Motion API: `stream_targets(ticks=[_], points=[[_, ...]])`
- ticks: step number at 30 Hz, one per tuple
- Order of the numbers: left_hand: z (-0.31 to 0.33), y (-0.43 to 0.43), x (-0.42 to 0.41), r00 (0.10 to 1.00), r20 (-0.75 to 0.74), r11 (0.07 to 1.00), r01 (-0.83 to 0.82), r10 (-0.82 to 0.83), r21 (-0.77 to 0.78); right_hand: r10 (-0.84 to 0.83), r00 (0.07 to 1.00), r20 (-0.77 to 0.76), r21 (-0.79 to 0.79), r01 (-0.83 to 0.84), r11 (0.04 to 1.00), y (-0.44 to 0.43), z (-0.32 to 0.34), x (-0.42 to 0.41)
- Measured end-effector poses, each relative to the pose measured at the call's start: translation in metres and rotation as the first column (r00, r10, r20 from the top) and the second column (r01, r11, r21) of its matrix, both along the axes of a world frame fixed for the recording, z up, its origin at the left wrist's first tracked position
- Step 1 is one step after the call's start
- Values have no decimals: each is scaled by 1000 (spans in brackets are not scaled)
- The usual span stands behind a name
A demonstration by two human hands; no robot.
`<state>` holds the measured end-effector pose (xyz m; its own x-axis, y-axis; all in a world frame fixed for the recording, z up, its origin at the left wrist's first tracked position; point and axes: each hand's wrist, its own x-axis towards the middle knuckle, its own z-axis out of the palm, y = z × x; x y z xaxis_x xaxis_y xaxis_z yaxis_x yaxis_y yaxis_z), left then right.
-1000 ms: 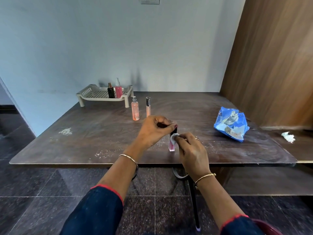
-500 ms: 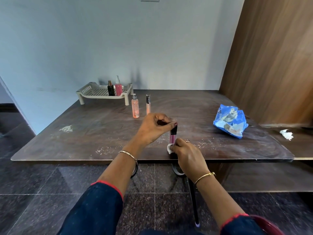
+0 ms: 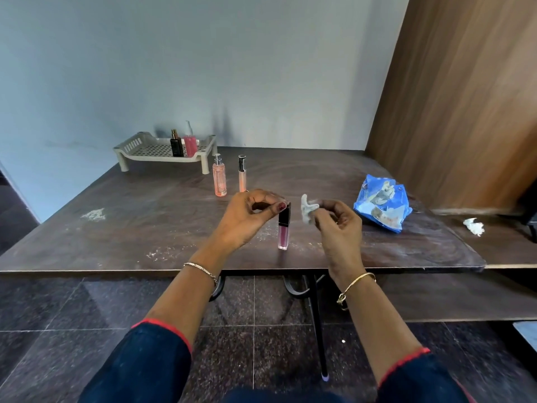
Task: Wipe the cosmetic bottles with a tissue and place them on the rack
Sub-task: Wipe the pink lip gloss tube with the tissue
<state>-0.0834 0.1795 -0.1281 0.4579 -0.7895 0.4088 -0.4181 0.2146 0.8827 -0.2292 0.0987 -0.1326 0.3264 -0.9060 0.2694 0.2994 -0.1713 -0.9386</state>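
My left hand [image 3: 247,219] pinches the black cap of a pink lip gloss tube [image 3: 283,235], which stands upright near the table's front edge. Just right of the tube, apart from it, my right hand [image 3: 338,228] pinches a crumpled white tissue [image 3: 307,209]. A peach spray bottle [image 3: 220,180] and a slim tube with a black cap [image 3: 242,177] stand further back. The beige rack [image 3: 139,146] at the back left holds a black bottle [image 3: 176,144] and a pink bottle [image 3: 190,144].
A blue tissue packet [image 3: 383,207] lies on the dark table [image 3: 145,216] at the right. A used white tissue [image 3: 474,226] lies on a lower surface beyond the table's right end. A wooden panel [image 3: 465,97] rises at the right. White dust smears the tabletop.
My right hand has lifted the tissue off the lip gloss tube and moved it up and to the right. My left hand still holds the cap.
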Motion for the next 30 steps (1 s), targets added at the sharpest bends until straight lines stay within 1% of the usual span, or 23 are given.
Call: stream_targets(ticks=[1,3,6,8,9,11,13,14,15,16,17,19,21,23,26,28,30], points=[[-2,-1,0,1000,3,1000,-16,16,-11,28,999,27,6,-28,1000,2,1,3],[-6,-4,-2,999,-13,999,-43,43,-25,50,999,19,-52,-49,997,7,-2,10],[-10,-8,-3,997,-43,997,-67,65,-39,-13,1000,-25,-133,9,991,12,-12,19],[-10,-8,-2,996,-53,997,-71,69,-35,-39,996,-74,-147,28,989,13,-21,20],[-10,-8,-1,995,-63,997,-75,73,-28,-47,991,-126,-148,29,989,13,-27,19],[-9,-9,-1,994,-76,996,-82,81,-18,-85,952,-294,-182,31,983,12,-40,15],[-9,-10,-2,995,-66,997,-70,69,-16,-171,850,-499,-283,27,959,12,-50,11],[-8,-11,-2,996,-63,998,-59,58,-19,-219,792,-570,-336,18,942,12,-52,9],[-8,-11,-2,997,-67,999,-50,48,-22,-244,757,-606,-362,10,932,12,-52,8],[-8,-12,-2,996,-72,999,-44,42,-24,-245,748,-616,-363,6,932,12,-50,8],[-8,-12,-1,997,-73,999,-41,39,-24,-235,757,-610,-349,9,937,12,-47,8],[-7,-11,-1,997,-70,999,-33,31,-24,-199,819,-538,-291,41,956,12,-42,10],[-6,-10,-2,997,-79,999,-23,20,-28,-167,894,-417,-231,74,970,13,-36,14],[-5,-9,-3,997,-79,1000,4,-6,-30,-172,949,-264,-202,120,972,14,-28,21],[-4,-7,-3,997,-79,999,15,-18,-33,-193,974,-120,-194,167,967,16,-21,28],[-5,-7,-2,996,-88,999,6,-8,-33,-158,982,-104,-125,145,982,14,-27,28],[-5,-7,-2,996,-88,1000,-5,3,-26,-105,982,-154,-39,101,994,11,-37,27]])
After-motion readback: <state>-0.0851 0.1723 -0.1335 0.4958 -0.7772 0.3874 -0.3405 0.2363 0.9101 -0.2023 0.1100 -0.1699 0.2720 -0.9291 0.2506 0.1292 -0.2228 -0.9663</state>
